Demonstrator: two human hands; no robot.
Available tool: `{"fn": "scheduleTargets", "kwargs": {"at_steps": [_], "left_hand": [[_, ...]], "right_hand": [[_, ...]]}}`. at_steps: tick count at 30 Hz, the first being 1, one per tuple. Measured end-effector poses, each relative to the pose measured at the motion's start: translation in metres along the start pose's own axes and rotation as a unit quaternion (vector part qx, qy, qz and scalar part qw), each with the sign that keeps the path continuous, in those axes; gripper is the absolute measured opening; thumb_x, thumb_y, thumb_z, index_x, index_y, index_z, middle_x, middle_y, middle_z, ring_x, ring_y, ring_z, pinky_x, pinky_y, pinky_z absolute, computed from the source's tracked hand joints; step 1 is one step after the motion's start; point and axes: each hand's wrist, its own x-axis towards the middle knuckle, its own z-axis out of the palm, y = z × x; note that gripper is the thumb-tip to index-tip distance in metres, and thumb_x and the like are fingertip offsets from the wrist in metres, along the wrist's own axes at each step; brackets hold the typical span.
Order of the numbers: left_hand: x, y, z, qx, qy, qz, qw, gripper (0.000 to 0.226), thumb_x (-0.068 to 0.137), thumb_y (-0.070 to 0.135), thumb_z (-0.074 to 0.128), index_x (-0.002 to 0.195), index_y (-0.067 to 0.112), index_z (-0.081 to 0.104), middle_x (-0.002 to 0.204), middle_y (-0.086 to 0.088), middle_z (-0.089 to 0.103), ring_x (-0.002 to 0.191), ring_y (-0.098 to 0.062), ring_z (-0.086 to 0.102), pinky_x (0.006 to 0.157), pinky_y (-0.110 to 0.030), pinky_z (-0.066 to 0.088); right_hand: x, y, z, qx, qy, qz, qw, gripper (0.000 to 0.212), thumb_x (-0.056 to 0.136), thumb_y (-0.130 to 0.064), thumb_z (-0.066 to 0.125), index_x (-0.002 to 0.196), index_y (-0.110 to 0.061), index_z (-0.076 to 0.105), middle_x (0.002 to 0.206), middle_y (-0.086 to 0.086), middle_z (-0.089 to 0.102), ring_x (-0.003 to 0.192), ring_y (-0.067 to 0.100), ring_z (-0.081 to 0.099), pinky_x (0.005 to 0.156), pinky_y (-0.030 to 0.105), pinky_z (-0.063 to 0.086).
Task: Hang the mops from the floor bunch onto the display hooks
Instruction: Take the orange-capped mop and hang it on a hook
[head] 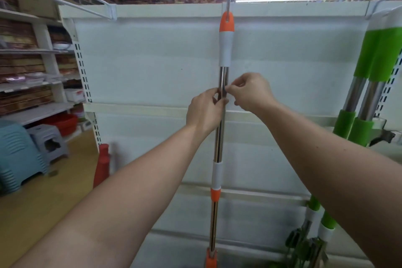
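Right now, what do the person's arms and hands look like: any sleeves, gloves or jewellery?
The left hand and right hand are bare: no gloves, and no ring, watch or bracelet shows. The left forearm and right forearm are uncovered too; no sleeve comes into the frame.

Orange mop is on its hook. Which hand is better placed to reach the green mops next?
Probably the right hand: the green mops are on its side, while the left hand would cross the orange mop.
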Motion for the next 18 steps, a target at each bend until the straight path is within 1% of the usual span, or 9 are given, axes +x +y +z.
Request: {"fn": "scheduleTargets", "kwargs": {"at_steps": [2, 3, 4, 7, 10, 13, 15, 16, 18], "left_hand": [[-0.019, -0.007, 0.004, 0.014, -0.005, -0.025, 1.000, 0.028, 0.091, 0.030, 0.061, 0.118, 0.028, 0.068, 0.091, 0.002, 0.072, 0.094, -0.025, 0.065, 0.079, -0.034, 0.049], [-0.031, -0.013, 0.006, 0.012, -0.007, -0.046, 0.999, 0.034, 0.090, 0.029, 0.061, 0.123, 0.027, 0.067, 0.101, 0.002, 0.073, 0.101, -0.024, 0.065, 0.086, -0.035, 0.052], [-0.044, -0.021, 0.007, 0.008, -0.011, -0.069, 0.998, 0.037, 0.089, 0.029, 0.062, 0.125, 0.027, 0.066, 0.105, 0.003, 0.071, 0.104, -0.024, 0.065, 0.091, -0.036, 0.053], [-0.081, -0.045, 0.008, 0.005, -0.040, -0.129, 0.991, 0.041, 0.089, 0.036, 0.066, 0.129, 0.027, 0.064, 0.105, 0.004, 0.068, 0.105, -0.022, 0.065, 0.095, -0.035, 0.053], [-0.114, -0.069, 0.006, 0.002, -0.059, -0.169, 0.984, 0.040, 0.088, 0.039, 0.069, 0.125, 0.024, 0.066, 0.101, 0.003, 0.066, 0.104, -0.023, 0.066, 0.098, -0.036, 0.053], [-0.149, -0.090, 0.001, -0.008, -0.074, -0.201, 0.977, 0.038, 0.089, 0.036, 0.072, 0.124, 0.020, 0.068, 0.100, 0.001, 0.066, 0.104, -0.023, 0.065, 0.096, -0.033, 0.051], [-0.173, -0.103, -0.005, -0.019, -0.076, -0.222, 0.972, 0.037, 0.090, 0.034, 0.072, 0.123, 0.019, 0.069, 0.099, 0.002, 0.065, 0.099, -0.021, 0.064, 0.088, -0.027, 0.048], [-0.185, -0.110, -0.009, -0.027, -0.074, -0.236, 0.969, 0.035, 0.090, 0.033, 0.073, 0.122, 0.019, 0.070, 0.097, 0.002, 0.065, 0.097, -0.021, 0.065, 0.085, -0.026, 0.046], [-0.208, -0.125, -0.017, -0.042, -0.065, -0.266, 0.961, 0.031, 0.088, 0.032, 0.074, 0.117, 0.019, 0.071, 0.093, 0.002, 0.066, 0.095, -0.024, 0.070, 0.083, -0.028, 0.050]], "right_hand": [[-0.012, 0.011, -0.002, 0.001, -0.017, 0.011, 1.000, 0.016, 0.090, -0.036, 0.073, 0.081, -0.026, 0.065, 0.097, 0.006, 0.076, 0.092, 0.028, 0.076, 0.087, 0.049, 0.062], [-0.018, 0.016, -0.003, 0.003, -0.028, 0.019, 0.999, 0.015, 0.089, -0.037, 0.073, 0.084, -0.025, 0.067, 0.098, 0.006, 0.076, 0.092, 0.029, 0.076, 0.086, 0.048, 0.063], [-0.024, 0.021, -0.003, 0.006, -0.038, 0.027, 0.999, 0.015, 0.089, -0.037, 0.073, 0.085, -0.024, 0.068, 0.098, 0.007, 0.077, 0.091, 0.029, 0.077, 0.084, 0.048, 0.064], [-0.046, 0.036, 0.000, 0.021, -0.066, 0.046, 0.997, 0.014, 0.092, -0.035, 0.071, 0.088, -0.022, 0.069, 0.097, 0.011, 0.079, 0.085, 0.028, 0.079, 0.076, 0.045, 0.065], [-0.070, 0.054, 0.012, 0.047, -0.098, 0.072, 0.991, 0.022, 0.095, -0.033, 0.066, 0.103, -0.013, 0.072, 0.105, 0.015, 0.078, 0.085, 0.027, 0.078, 0.071, 0.042, 0.061], [-0.101, 0.072, 0.032, 0.073, -0.134, 0.118, 0.981, 0.029, 0.097, -0.033, 0.065, 0.111, -0.008, 0.070, 0.108, 0.017, 0.076, 0.084, 0.028, 0.077, 0.072, 0.044, 0.060], [-0.124, 0.079, 0.046, 0.084, -0.159, 0.145, 0.973, 0.025, 0.097, -0.033, 0.065, 0.108, -0.010, 0.069, 0.107, 0.013, 0.075, 0.082, 0.028, 0.075, 0.076, 0.047, 0.060], [-0.135, 0.081, 0.053, 0.093, -0.169, 0.159, 0.968, 0.021, 0.098, -0.031, 0.065, 0.106, -0.012, 0.067, 0.105, 0.011, 0.074, 0.079, 0.028, 0.073, 0.075, 0.046, 0.059], [-0.155, 0.087, 0.068, 0.120, -0.180, 0.187, 0.958, 0.015, 0.100, -0.027, 0.064, 0.101, -0.013, 0.064, 0.100, 0.010, 0.069, 0.074, 0.027, 0.067, 0.065, 0.037, 0.053]]}}
